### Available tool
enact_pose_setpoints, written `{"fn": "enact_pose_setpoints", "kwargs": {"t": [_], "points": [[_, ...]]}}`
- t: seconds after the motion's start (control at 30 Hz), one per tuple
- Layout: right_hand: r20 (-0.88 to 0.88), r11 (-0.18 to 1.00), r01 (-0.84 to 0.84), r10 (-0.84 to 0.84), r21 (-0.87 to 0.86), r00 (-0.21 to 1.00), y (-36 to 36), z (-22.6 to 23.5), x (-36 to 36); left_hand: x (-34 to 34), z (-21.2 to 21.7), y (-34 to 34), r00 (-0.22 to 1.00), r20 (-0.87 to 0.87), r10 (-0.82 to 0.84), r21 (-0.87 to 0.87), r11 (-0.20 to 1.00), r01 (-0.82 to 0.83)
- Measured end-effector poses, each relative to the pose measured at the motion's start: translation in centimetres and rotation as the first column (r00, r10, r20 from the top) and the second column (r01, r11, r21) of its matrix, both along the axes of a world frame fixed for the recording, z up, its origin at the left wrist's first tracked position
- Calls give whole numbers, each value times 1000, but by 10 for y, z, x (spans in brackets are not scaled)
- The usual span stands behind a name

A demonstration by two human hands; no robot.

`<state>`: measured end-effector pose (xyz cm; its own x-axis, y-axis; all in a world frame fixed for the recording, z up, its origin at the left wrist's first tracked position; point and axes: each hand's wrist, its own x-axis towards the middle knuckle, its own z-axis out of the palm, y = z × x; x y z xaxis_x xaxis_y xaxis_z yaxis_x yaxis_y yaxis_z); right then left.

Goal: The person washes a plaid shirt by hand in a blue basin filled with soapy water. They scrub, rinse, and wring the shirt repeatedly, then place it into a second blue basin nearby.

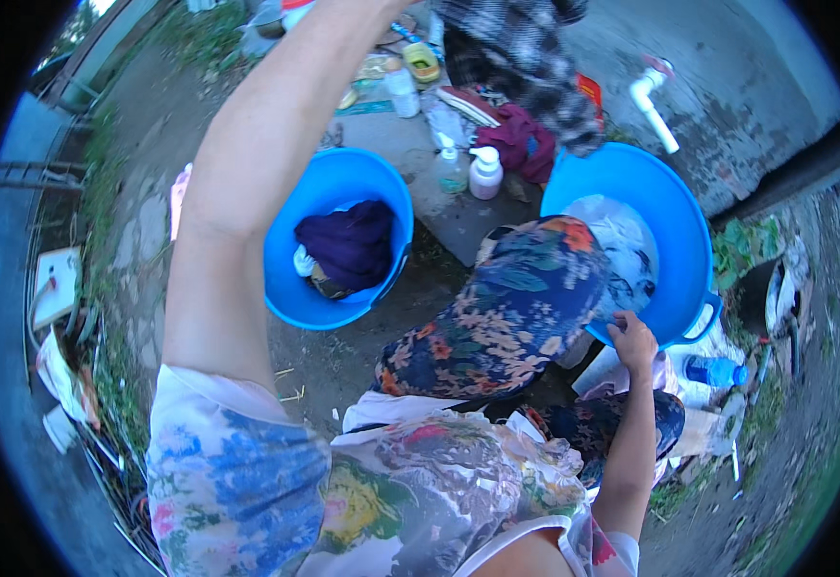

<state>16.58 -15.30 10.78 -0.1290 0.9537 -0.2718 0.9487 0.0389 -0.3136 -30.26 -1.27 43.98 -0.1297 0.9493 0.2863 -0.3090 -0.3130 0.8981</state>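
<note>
Laundry was handled over two blue tubs on an outdoor concrete floor.

The larger blue tub (675,207), holding pale wet cloth (622,236), was touched at its near rim by the right hand (631,341), whose fingers (620,325) were curled loosely on the rim edge beside the flowered trouser knee (516,313). The smaller blue tub (329,183), with a dark purple garment (348,240) lying in it, was set well to the left of those fingers. A black-and-white checked garment (535,62) was held up above the larger tub; the left hand was raised out of view past the upper edge, so whether its fingers were closed could not be told. Two plastic bottles (485,173) were stood between the tubs, and a white pipe (653,111) was fixed beyond the larger one.
</note>
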Motion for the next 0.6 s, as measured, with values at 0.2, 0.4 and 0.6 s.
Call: {"fn": "enact_pose_setpoints", "kwargs": {"t": [0.2, 0.4, 0.6], "points": [[-25, 988, -63, 68, 141, 997, -1, -12, -10, -91, -25, -90, 575, -681, 454, 55, 814, -578], [-49, 986, -66, 74, 155, 996, 4, -8, 4, -93, -98, -118, 388, -913, -125, -304, 844, -442], [-52, 983, -106, 99, -148, 994, 44, -21, -7, 4, -142, -63, 525, -723, -449, -476, 875, 94]]}}
